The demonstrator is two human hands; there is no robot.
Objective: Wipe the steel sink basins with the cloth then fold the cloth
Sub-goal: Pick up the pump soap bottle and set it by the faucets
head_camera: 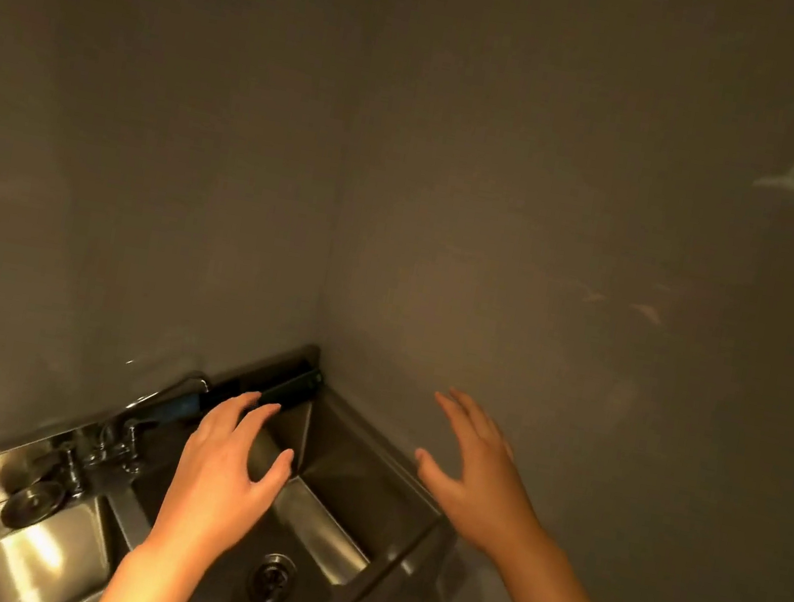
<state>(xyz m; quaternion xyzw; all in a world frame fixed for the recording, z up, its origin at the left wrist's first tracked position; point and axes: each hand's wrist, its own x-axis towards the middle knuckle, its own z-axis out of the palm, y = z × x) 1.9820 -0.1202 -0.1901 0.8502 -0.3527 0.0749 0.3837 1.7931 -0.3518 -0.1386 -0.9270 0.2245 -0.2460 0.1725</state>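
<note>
A person's two bare hands reach over a stainless steel sink unit set into the corner of two plain grey walls (553, 221). The left hand (221, 476) hovers above the deep right-hand steel basin (335, 515), fingers spread and gently curved, holding nothing; its fingertips are near a long dark blue-and-black object (261, 391) lying along the sink's back ledge at the wall corner. Whether that object is the cloth cannot be told. The right hand (476, 475) is raised beside the right wall above the basin's right rim, palm open, fingers splayed, also holding nothing. A round perforated drain (272, 578) sits in the basin floor. To the left, chrome tap handles (112, 443) stand on the back ledge beside a second steel basin (33, 550), with a round metal strainer (34, 501) resting at its back edge.
</note>
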